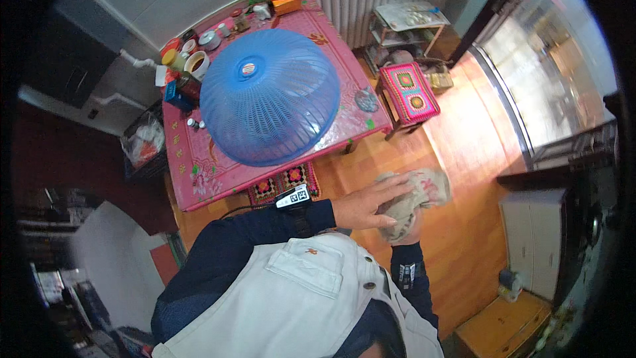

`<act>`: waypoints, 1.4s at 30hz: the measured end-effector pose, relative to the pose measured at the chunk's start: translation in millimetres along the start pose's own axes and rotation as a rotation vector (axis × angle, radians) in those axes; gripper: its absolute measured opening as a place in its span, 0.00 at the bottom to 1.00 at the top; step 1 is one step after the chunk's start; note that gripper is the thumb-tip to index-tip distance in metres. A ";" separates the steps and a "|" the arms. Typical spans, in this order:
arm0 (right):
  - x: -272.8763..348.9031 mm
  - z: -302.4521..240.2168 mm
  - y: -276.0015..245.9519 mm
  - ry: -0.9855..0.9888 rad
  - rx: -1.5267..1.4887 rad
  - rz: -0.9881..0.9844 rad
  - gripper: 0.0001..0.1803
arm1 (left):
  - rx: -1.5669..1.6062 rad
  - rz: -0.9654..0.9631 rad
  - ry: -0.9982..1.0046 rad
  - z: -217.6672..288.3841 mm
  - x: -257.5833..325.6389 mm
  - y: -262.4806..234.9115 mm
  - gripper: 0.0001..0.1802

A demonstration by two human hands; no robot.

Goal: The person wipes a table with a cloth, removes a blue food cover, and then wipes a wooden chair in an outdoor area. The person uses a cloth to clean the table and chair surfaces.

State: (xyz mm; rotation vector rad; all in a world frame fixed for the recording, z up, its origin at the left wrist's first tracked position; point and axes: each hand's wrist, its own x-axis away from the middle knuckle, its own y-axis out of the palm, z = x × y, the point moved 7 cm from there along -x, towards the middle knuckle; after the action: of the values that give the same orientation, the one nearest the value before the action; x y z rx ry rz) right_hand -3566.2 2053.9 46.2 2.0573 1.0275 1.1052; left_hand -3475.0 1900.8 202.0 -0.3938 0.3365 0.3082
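Note:
A crumpled grey-beige cloth point(424, 192) with a reddish printed patch is held up in front of my body, above the wooden floor. My left hand point(368, 205) reaches across from the left and lies on the cloth, its fingers stretched out and the thumb apart. From below, my right hand point(412, 231) grips the same cloth; folds of it cover most of that hand's fingers. A big blue mesh food cover point(271, 99) stands domed on the pink-covered table point(351, 144) ahead.
Jars, cups and boxes crowd the table's left side. Beyond its right edge is a stool point(411, 93) with a crocheted cover, near a small shelf rack point(407, 16) by the radiator point(344, 10). A white cabinet point(530, 242) and a wooden chest point(503, 325) stand at right.

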 end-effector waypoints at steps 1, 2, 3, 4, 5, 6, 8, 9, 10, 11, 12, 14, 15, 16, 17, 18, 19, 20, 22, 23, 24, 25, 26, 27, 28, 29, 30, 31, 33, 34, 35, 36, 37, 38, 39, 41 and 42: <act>-10.1 -11.6 5.7 0.033 -0.143 -0.110 0.48 | -0.081 0.027 0.032 1.7 -8.4 -9.4 0.29; -16.5 -20.5 17.0 0.048 -0.290 -0.287 0.48 | -0.153 0.117 -0.015 -6.7 -12.0 -33.1 0.28; -24.8 -33.1 7.2 -0.022 -0.152 -0.156 0.44 | -0.234 0.195 -0.067 -19.2 -10.9 -67.7 0.27; -32.2 -41.7 2.9 -0.012 -0.075 -0.084 0.41 | -0.315 0.273 -0.113 -32.3 -7.9 -106.1 0.25; -34.7 -51.8 -2.2 0.020 -0.050 -0.012 0.40 | -0.457 0.382 -0.124 -40.5 1.0 -146.9 0.22; -34.7 -59.9 -6.9 0.052 -0.026 0.064 0.39 | -0.592 0.492 -0.142 -47.1 15.2 -187.4 0.19; -43.4 -77.8 -2.6 -0.032 0.045 0.077 0.37 | -0.721 0.705 -0.336 -66.2 48.8 -263.8 0.10; -45.0 -84.4 -4.3 -0.028 0.058 0.123 0.37 | -0.815 0.806 -0.486 -75.2 68.7 -298.8 0.09; -46.7 -90.0 -3.1 -0.029 0.068 0.116 0.36 | -0.905 0.875 -0.530 -77.8 84.8 -326.9 0.11; -49.1 -94.4 -7.1 -0.019 0.075 0.185 0.37 | -1.000 0.939 -0.568 -81.0 95.2 -350.8 0.13; -52.4 -97.3 -9.9 -0.019 0.074 0.199 0.37 | -1.041 0.962 -0.588 -88.6 100.7 -366.1 0.15; -60.4 -103.5 -12.6 -0.008 0.090 0.206 0.37 | -1.124 0.992 -0.652 -99.4 105.8 -389.3 0.20; -63.8 -105.4 -14.2 0.005 0.105 0.201 0.35 | -1.120 0.948 -0.758 -110.3 106.0 -397.0 0.26; -66.0 -107.8 -17.6 0.016 0.114 0.235 0.34 | -1.156 0.943 -0.757 -112.6 103.9 -399.0 0.26; -72.8 -110.5 -19.1 0.011 0.131 0.254 0.34 | -1.197 0.946 -0.758 -115.7 98.3 -400.4 0.27; -79.2 -113.3 -21.5 0.004 0.141 0.307 0.34 | -1.239 0.940 -0.762 -117.5 92.4 -400.8 0.28; -84.5 -117.5 -25.9 -0.002 0.164 0.397 0.34 | -1.251 0.939 -0.811 -120.0 89.1 -402.7 0.28; -91.8 -119.4 -20.5 0.020 0.141 0.347 0.35 | -1.270 0.941 -0.837 -120.4 85.7 -403.0 0.29; -102.6 -125.9 -9.7 0.068 0.097 0.246 0.36 | -1.310 0.932 -0.876 -120.1 79.0 -402.7 0.30; -107.2 -130.4 -10.4 0.098 0.127 0.272 0.36 | -1.312 0.913 -0.929 -122.1 77.0 -402.6 0.31; -111.6 -134.6 -7.0 0.130 0.121 0.221 0.36 | -1.332 0.898 -0.956 -123.2 74.4 -402.9 0.32; -116.0 -138.4 -6.4 0.160 0.096 0.190 0.35 | -1.350 0.880 -0.985 -124.7 72.2 -403.0 0.33; -119.6 -145.5 -11.4 0.157 0.169 0.200 0.35 | -1.340 0.882 -1.029 -127.7 72.1 -403.8 0.35; -127.4 -150.7 -18.8 0.151 0.223 0.222 0.34 | -1.329 0.886 -1.070 -131.0 72.6 -405.9 0.36; -137.6 -156.2 -27.1 0.143 0.277 0.240 0.33 | -1.328 0.891 -1.089 -133.5 72.4 -408.4 0.38; -149.5 -157.0 -34.3 0.193 0.179 0.233 0.33 | -1.296 0.891 -1.139 -138.0 74.5 -411.8 0.39; -160.1 -162.8 -40.6 0.207 0.186 0.194 0.33 | -1.273 0.889 -1.168 -141.4 76.4 -415.3 0.41; -171.7 -167.9 -47.6 0.222 0.191 0.154 0.33 | -1.248 0.881 -1.208 -145.6 78.4 -419.3 0.43; -188.8 -176.1 -62.8 0.236 0.184 0.122 0.33 | -1.224 0.866 -1.271 -150.9 83.6 -426.7 0.46; -198.5 -179.9 -70.7 0.231 0.174 0.126 0.32 | -1.206 0.852 -1.308 -154.5 86.8 -429.1 0.48; -205.6 -183.3 -80.2 0.229 0.172 0.178 0.32 | -1.206 0.857 -1.319 -155.4 89.1 -431.1 0.48; -210.3 -185.8 -79.4 0.243 0.146 0.095 0.31 | -1.205 0.857 -1.332 -156.2 91.4 -432.7 0.49; -214.0 -189.0 -80.8 0.260 0.131 0.063 0.31 | -1.207 0.851 -1.343 -157.2 93.7 -433.5 0.50; -218.2 -191.3 -83.7 0.272 0.119 0.076 0.31 | -1.195 0.868 -1.358 -157.6 96.5 -434.3 0.49; -223.1 -193.2 -82.0 0.264 0.116 0.028 0.30 | -1.187 0.879 -1.369 -158.4 98.8 -434.6 0.49; -230.4 -198.8 -78.1 0.233 0.112 -0.038 0.30 | -1.176 0.866 -1.388 -160.1 100.6 -435.5 0.48; -232.6 -199.8 -82.8 0.246 0.126 0.019 0.30 | -1.173 0.843 -1.393 -162.3 100.0 -435.6 0.47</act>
State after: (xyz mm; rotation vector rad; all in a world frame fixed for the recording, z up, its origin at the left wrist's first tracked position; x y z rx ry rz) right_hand -3851.7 1929.6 -16.6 2.0681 1.2264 1.3598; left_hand -3272.6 1472.2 162.7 -1.0517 -1.1716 1.5130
